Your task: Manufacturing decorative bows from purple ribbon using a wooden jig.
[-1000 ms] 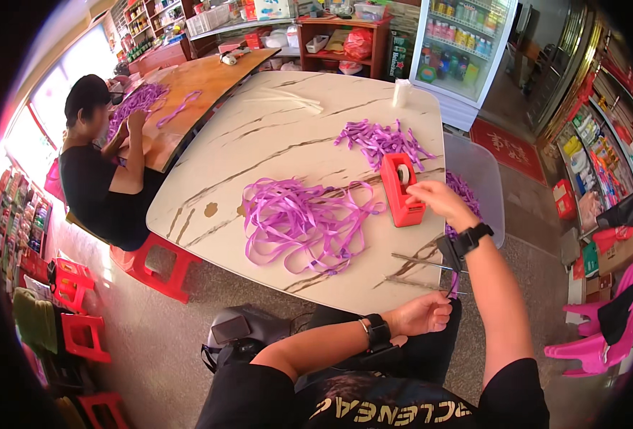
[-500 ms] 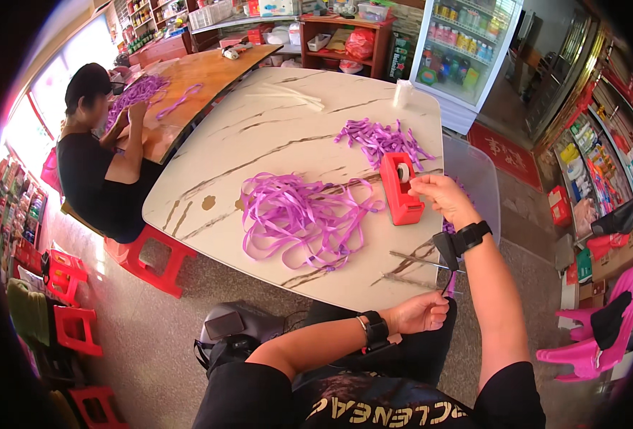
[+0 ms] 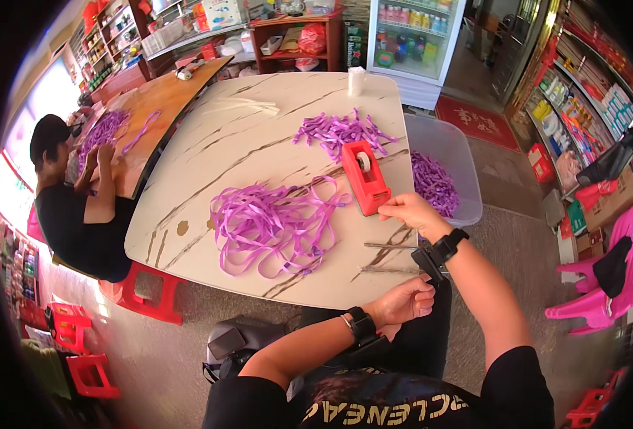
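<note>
My right hand (image 3: 415, 214) is at the near end of a red tape dispenser (image 3: 365, 182), thumb and forefinger pinched together at its tip; whatever lies between them is too small to make out. A white tape roll (image 3: 363, 161) sits in the dispenser. Lower down, at the table's near edge, my left hand (image 3: 405, 302) is closed with curled fingers, and its contents are hidden. Left of the dispenser lies a loose tangle of purple ribbon loops (image 3: 273, 225). A smaller heap of short purple ribbon pieces (image 3: 341, 132) rests behind it.
Two thin metal rods (image 3: 391, 269) lie at the table's near right edge. A clear plastic tub (image 3: 466, 146) holding purple pieces stands right of the marble-patterned table (image 3: 166, 157). White strips (image 3: 245, 106) lie farther back. Another person (image 3: 70, 193) handles purple ribbon at a wooden table.
My right hand has moved from beside the tape roll to the dispenser's near end. My left hand stays closed by the table edge. The view has turned rightward, showing more of the tub.
</note>
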The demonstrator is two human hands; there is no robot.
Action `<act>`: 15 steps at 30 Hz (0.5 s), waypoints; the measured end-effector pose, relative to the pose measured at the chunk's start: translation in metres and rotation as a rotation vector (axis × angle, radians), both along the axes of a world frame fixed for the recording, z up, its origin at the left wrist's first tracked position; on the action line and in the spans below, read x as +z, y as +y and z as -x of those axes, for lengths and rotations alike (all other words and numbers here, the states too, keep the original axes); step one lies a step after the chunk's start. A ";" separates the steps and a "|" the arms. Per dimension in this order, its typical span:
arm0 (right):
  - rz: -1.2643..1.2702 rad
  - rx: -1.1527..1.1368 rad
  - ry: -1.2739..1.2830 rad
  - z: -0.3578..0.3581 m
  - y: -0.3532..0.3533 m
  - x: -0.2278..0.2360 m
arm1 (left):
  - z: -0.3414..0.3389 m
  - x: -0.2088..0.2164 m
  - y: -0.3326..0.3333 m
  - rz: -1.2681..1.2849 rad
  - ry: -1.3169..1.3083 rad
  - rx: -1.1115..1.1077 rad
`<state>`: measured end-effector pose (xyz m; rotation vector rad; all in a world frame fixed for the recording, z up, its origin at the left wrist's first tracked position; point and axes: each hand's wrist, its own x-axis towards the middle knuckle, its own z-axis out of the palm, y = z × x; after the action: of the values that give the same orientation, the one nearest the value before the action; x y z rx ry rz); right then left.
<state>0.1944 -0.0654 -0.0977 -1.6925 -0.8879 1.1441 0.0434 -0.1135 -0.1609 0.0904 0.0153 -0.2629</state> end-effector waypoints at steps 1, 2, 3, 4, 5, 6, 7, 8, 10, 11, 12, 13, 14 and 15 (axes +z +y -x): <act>-0.020 0.006 -0.106 -0.002 0.000 -0.004 | 0.000 0.001 0.000 0.000 -0.008 0.001; -0.078 -0.029 -0.169 -0.007 0.002 -0.014 | 0.000 0.002 -0.001 0.000 -0.016 0.003; -0.077 -0.035 -0.164 -0.006 0.002 -0.014 | 0.001 0.004 -0.001 0.001 -0.010 -0.003; -0.075 -0.040 -0.268 -0.007 0.003 -0.014 | 0.002 0.008 -0.002 -0.016 0.007 0.020; -0.072 -0.045 -0.373 -0.007 0.003 -0.014 | 0.003 0.010 -0.002 -0.032 0.024 0.043; -0.070 -0.051 -0.365 -0.004 0.003 -0.008 | 0.002 0.009 -0.002 -0.032 0.032 0.036; -0.014 -0.069 -0.515 0.001 0.002 -0.001 | 0.002 0.006 -0.001 -0.014 0.034 0.029; 0.045 -0.086 -0.665 0.004 0.000 0.002 | 0.001 0.004 -0.001 0.005 0.037 0.021; 0.049 -0.083 -0.694 -0.004 -0.007 -0.007 | 0.001 0.007 0.000 -0.020 0.044 0.006; 0.053 -0.069 -0.723 -0.010 -0.013 -0.011 | 0.000 0.008 0.001 -0.042 0.052 0.002; 0.014 0.027 -0.655 -0.015 -0.020 -0.007 | -0.005 0.006 0.004 -0.042 0.049 -0.002; 0.028 0.023 -0.645 -0.017 -0.032 -0.001 | -0.003 0.002 0.002 -0.033 0.043 -0.002; -0.033 0.120 -0.479 -0.022 -0.041 0.009 | -0.001 -0.002 0.001 -0.025 0.037 -0.003; -0.099 0.205 -0.315 -0.027 -0.051 0.019 | 0.000 0.000 0.000 -0.019 0.044 -0.018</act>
<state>0.2219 -0.1166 -0.0782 -1.7572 -1.3181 0.9595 0.0435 -0.1138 -0.1604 0.1041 0.0605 -0.2823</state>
